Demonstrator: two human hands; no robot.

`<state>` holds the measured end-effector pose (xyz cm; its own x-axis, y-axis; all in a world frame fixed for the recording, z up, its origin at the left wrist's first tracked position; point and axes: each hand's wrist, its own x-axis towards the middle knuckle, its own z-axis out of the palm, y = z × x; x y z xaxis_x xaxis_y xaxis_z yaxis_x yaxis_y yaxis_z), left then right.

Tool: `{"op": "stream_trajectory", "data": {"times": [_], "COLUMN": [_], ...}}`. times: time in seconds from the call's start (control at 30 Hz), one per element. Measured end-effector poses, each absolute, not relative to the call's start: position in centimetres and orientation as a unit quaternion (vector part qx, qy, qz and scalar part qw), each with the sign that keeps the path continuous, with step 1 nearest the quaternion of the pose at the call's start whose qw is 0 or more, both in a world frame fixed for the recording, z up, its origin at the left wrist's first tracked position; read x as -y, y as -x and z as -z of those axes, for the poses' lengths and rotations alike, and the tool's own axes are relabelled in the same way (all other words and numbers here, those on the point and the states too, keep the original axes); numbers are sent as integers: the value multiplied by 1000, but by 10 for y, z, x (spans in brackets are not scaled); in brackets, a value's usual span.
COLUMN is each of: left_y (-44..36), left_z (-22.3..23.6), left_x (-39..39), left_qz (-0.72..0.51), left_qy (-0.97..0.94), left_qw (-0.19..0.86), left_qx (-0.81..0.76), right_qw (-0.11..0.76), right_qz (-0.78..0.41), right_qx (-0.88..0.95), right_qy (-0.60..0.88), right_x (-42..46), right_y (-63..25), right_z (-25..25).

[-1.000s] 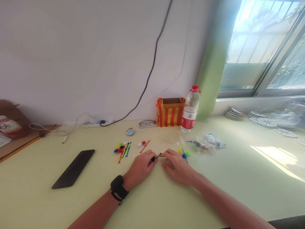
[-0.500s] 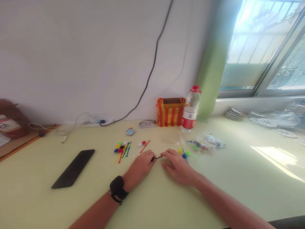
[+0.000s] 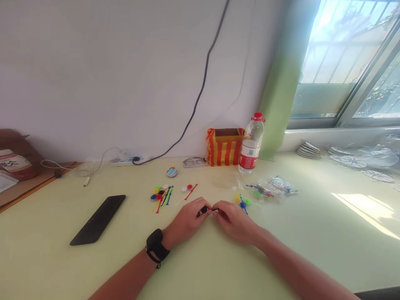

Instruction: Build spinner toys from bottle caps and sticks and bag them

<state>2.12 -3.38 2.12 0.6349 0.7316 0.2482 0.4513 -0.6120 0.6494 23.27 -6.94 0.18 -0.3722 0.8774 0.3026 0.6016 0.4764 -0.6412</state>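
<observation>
My left hand (image 3: 189,216), with a ring and a black wrist band, is closed on a small black plastic disc (image 3: 204,209). The fingertips of my right hand (image 3: 236,221) pinch a thin black plastic arrow (image 3: 215,209), mostly covered by the fingers. Both sets of fingertips meet just above the table; whether disc and arrow are joined is hidden. Left of my hands lies a pile of coloured discs and arrows (image 3: 161,195). Beyond the left hand are a red arrow (image 3: 191,191) and a red disc (image 3: 189,186). Blue, yellow and green pieces (image 3: 243,203) lie by my right hand.
A black flat slab (image 3: 98,220) lies at left. Behind stand a striped bag (image 3: 225,148) and a large bottle (image 3: 250,150). Clear packets (image 3: 273,186) lie right of my right hand. A small round tin (image 3: 171,171) and a card (image 3: 195,162) sit near the wall.
My hands have come together, the left shifting slightly right. My right fingers have closed on the black arrow, which showed between the hands before. The view has shifted slightly.
</observation>
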Motion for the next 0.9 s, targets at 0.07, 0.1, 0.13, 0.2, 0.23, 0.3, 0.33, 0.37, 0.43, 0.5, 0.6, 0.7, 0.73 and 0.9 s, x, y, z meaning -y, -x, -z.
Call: {"op": "stream_trajectory", "data": {"times": [0.07,0.1,0.13,0.2,0.23,0.3,0.33,0.37,0.43,0.5,0.6,0.7,0.73,0.9], "left_y": [-21,-22,-22,-23,-23,-22,-22,-21,-20,-20,-21,-23,-23,-22], "left_z": [-20,-19,-18,-16,-16,-15,-15,-16,-18,-21,-23,-19,-17,-15], "left_x": [33,32,32,31,30,29,29,28,28,28,27,26,25,27], "left_qz": [-256,-257,-259,-273,-283,-302,-308,-309,-304,-300,-309,-321,-322,-303], "left_qy": [-854,-850,-846,-838,-834,-826,-821,-816,-808,-805,-796,-768,-758,-738], "left_qw": [292,298,303,306,303,295,292,293,306,332,371,428,452,515], "left_qx": [-346,-349,-353,-361,-364,-373,-381,-390,-401,-390,-366,-352,-342,-315], "right_qw": [319,320,322,327,331,337,339,341,346,353,359,361,362,366], "right_qz": [-221,-220,-218,-215,-216,-225,-232,-239,-249,-257,-259,-253,-251,-245], "right_qx": [800,799,796,791,790,792,794,795,796,793,790,791,791,790], "right_qy": [458,460,463,470,469,457,448,440,430,425,424,424,424,427], "right_x": [70,71,70,70,69,69,69,69,70,71,72,71,71,70], "right_y": [-233,-233,-234,-234,-234,-234,-233,-233,-232,-232,-232,-231,-231,-231], "right_z": [-2,-3,-3,-4,-4,-6,-7,-7,-9,-10,-10,-9,-9,-9]}}
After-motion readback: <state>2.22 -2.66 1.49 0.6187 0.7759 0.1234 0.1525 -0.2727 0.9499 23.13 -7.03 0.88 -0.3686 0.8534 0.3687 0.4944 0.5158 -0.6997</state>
